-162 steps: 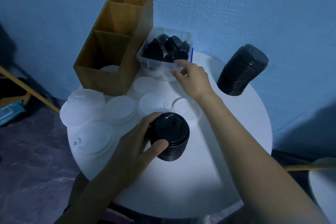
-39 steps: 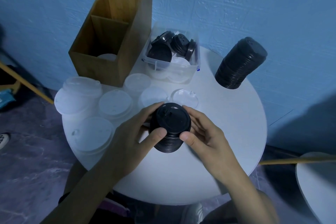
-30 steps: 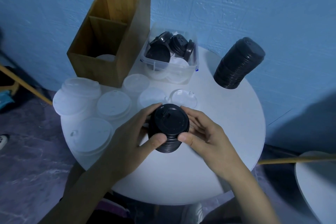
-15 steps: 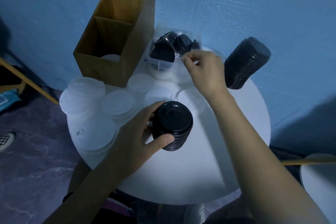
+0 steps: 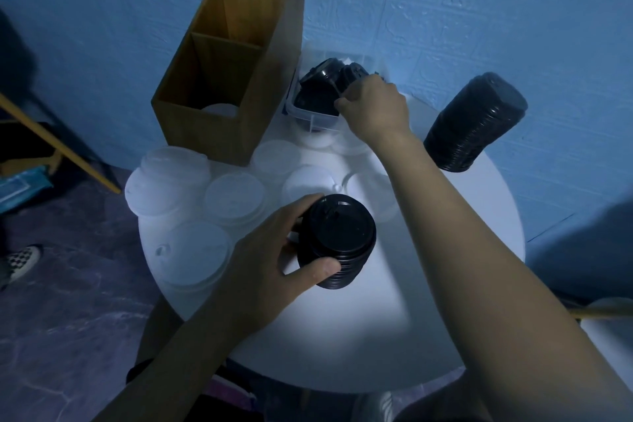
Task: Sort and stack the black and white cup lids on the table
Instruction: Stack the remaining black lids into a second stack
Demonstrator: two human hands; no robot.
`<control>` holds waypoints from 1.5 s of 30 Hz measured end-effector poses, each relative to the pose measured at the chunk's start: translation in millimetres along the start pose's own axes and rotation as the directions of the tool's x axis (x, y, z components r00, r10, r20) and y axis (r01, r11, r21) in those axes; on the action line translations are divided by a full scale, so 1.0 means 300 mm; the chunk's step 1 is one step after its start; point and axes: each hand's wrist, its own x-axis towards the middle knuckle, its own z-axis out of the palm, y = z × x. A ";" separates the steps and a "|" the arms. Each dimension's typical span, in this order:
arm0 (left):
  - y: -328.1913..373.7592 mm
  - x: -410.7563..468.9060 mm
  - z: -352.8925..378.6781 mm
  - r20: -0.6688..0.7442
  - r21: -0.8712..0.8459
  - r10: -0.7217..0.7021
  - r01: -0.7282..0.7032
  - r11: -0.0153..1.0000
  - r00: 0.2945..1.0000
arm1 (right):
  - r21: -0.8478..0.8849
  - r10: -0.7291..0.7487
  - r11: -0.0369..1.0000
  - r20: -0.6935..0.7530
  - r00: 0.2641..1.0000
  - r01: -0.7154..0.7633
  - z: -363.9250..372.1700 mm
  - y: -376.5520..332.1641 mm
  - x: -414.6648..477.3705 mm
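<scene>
Left hand (image 5: pixel 270 272) clamps its fingers round the near black lid stack (image 5: pixel 337 233); right hand (image 5: pixel 375 110) curls into the clear bin (image 5: pixel 310 118), grip unclear.

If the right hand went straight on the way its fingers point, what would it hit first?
Most likely the loose black lids in the clear bin: the right hand sits just beside them, though depth is unclear.
</scene>
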 end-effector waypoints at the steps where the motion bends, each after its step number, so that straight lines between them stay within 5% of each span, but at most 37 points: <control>1: 0.000 0.000 0.000 0.001 -0.001 0.000 0.000 1.000 1.000 | 0.034 -0.002 0.999 0.001 1.000 0.002 -0.001 0.001 -0.002; 6: 0.002 0.000 0.002 0.000 -0.011 -0.003 0.003 1.000 1.000 | 0.334 -0.068 0.939 -0.040 0.997 0.078 -0.014 0.009 -0.034; 16: -0.006 0.001 0.008 -0.012 -0.049 -0.005 0.004 0.999 1.000 | 0.645 -0.124 0.715 -0.261 0.957 0.268 -0.126 0.057 -0.193; 26: -0.010 0.004 0.010 -0.027 -0.068 -0.016 0.014 0.998 1.000 | 0.712 -0.234 0.675 -0.040 0.971 0.192 -0.139 0.178 -0.615; 34: 0.012 0.008 0.006 -0.035 -0.127 -0.029 0.024 0.992 0.999 | 0.638 -0.350 0.734 0.064 0.935 0.232 -0.090 0.188 -0.667; 45: 0.026 0.006 -0.001 0.002 -0.089 -0.008 0.008 0.996 1.000 | 0.600 -0.294 0.785 0.136 0.946 0.158 -0.094 0.146 -0.655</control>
